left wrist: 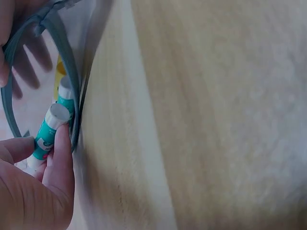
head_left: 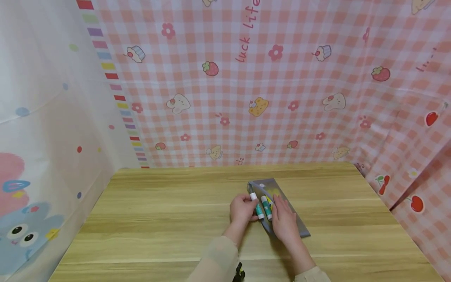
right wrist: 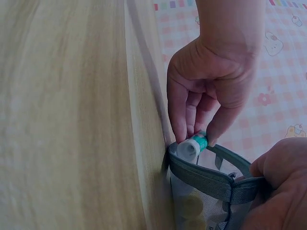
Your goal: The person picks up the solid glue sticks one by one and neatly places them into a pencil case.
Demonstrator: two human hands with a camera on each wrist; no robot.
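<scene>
A green and white glue stick [head_left: 259, 212] is pinched between the thumb and fingers of my left hand [head_left: 242, 209]. The grey mesh zip pouch [head_left: 299, 227] lies slanted on the table with its mouth spread apart, and the held stick [right wrist: 198, 140] is at that opening. My right hand [head_left: 284, 221] grips the pouch by its rim, thumb at the zip edge and fingers behind the mesh. Inside the pouch sits a second green and white glue stick [head_left: 266, 207], beside something yellow [left wrist: 59, 72]. The right fingers [left wrist: 36, 60] show through the mesh in the left wrist view.
The wood-grain table [head_left: 158, 219] spreads out to both sides of the hands. A pink checked cloth [head_left: 229, 90] hangs along its back edge, and a white printed curtain [head_left: 95, 117] at the left. A small black object [head_left: 239, 272] shows beside the left sleeve.
</scene>
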